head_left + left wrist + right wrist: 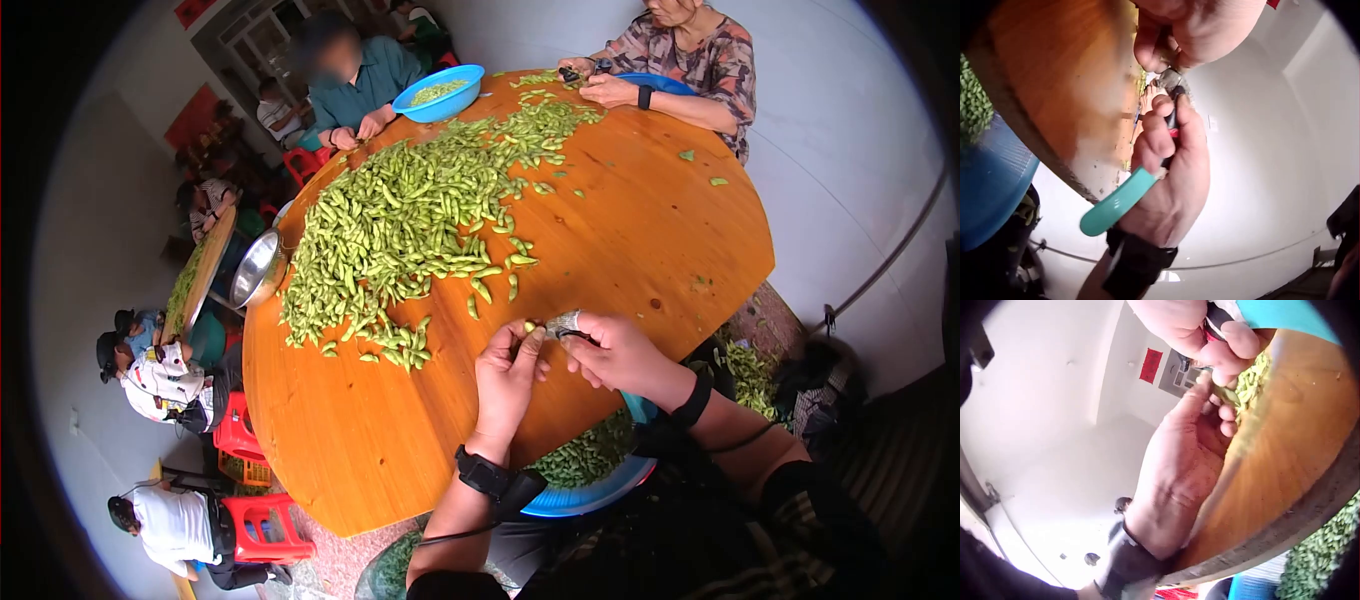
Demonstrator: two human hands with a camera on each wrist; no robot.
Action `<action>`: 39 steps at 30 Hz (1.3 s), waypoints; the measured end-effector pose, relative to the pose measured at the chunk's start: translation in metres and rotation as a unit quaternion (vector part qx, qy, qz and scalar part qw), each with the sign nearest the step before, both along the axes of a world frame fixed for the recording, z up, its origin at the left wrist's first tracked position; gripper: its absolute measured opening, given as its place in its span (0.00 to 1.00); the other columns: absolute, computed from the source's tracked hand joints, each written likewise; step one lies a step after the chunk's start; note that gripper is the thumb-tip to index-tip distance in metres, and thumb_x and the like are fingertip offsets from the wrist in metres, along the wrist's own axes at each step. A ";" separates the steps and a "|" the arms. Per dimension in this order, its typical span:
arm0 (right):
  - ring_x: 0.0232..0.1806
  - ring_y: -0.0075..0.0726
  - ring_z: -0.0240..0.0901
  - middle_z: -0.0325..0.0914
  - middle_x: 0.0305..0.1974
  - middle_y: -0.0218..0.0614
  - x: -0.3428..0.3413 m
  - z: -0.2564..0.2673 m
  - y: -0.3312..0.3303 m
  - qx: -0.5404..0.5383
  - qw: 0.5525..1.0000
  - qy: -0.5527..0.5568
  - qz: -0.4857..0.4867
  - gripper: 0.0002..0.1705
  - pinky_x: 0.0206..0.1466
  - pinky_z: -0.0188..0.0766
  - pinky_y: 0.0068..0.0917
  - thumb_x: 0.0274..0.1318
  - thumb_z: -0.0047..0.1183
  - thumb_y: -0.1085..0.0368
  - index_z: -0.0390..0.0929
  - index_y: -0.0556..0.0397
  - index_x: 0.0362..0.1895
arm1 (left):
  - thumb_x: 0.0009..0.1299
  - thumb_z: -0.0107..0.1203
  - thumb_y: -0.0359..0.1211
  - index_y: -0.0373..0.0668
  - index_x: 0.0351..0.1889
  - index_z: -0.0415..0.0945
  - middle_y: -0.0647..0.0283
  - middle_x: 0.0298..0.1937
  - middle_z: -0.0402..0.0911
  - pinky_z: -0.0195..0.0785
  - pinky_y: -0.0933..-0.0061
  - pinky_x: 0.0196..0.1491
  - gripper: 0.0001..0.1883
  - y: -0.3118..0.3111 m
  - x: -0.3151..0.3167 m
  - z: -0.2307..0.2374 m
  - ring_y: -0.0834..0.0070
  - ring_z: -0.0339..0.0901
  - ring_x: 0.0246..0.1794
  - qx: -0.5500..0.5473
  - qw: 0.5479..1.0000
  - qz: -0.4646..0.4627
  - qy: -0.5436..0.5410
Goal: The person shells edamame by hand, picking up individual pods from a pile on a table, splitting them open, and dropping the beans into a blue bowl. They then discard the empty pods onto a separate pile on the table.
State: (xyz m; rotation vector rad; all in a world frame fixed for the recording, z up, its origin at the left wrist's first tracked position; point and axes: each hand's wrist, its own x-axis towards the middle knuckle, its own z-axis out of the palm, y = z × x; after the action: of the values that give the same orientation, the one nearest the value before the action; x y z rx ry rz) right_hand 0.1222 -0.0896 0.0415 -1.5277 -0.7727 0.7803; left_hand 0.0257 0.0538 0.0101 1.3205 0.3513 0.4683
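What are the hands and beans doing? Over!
Left hand pinching a pod. Right hand gripping teal-handled tool. Pod pile lies beyond. Nothing visibly blocking.

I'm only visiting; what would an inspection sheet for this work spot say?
Surface: wooden table, with a large pile of pods.
Job's things: tool with a teal handle; blue bowl of beans by the table edge.
Clutter: leaf scraps and stray pods on the table.
Hands: left hand pinches a pod; right hand grips the tool.
Cables: thin black cord by the left wrist.
Surroundings: other people, red stools.
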 end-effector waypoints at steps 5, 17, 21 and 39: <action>0.15 0.16 0.67 0.73 0.22 0.27 0.004 0.009 0.001 -0.009 1.000 -0.015 0.004 0.08 0.16 0.62 0.17 0.66 0.42 0.67 0.73 0.55 0.42 | 0.70 0.55 0.26 0.37 0.58 0.74 0.63 0.33 0.79 0.69 0.80 0.30 0.18 0.000 0.003 -0.015 0.83 0.72 0.24 0.358 0.931 0.065 -0.011; 0.15 0.16 0.66 0.72 0.22 0.26 0.006 0.001 0.002 -0.025 0.997 0.060 0.051 0.08 0.14 0.60 0.16 0.67 0.42 0.67 0.73 0.54 0.43 | 0.68 0.54 0.22 0.38 0.60 0.73 0.63 0.30 0.78 0.68 0.80 0.25 0.20 -0.003 -0.001 -0.015 0.83 0.70 0.21 0.317 0.948 0.023 0.030; 0.17 0.13 0.63 0.71 0.24 0.24 0.007 -0.005 0.003 -0.018 0.995 0.079 0.052 0.10 0.17 0.56 0.13 0.67 0.44 0.66 0.75 0.52 0.48 | 0.69 0.53 0.22 0.38 0.60 0.73 0.64 0.29 0.78 0.68 0.80 0.25 0.20 -0.005 -0.003 -0.011 0.83 0.70 0.21 0.272 0.961 0.005 0.040; 0.15 0.13 0.56 0.70 0.24 0.24 0.020 0.002 -0.006 0.036 0.980 0.186 0.066 0.08 0.16 0.51 0.15 0.66 0.45 0.67 0.75 0.55 0.43 | 0.78 0.43 0.34 0.38 0.64 0.65 0.67 0.33 0.78 0.61 0.85 0.21 0.19 0.003 -0.002 0.015 0.86 0.69 0.21 -0.152 0.974 -0.167 0.008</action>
State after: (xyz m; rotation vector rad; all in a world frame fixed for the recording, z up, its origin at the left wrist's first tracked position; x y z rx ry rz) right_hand 0.1418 -0.0954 0.0437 -1.2263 -0.6185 1.0887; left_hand 0.0242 0.0570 0.0249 1.0569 0.1983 0.1130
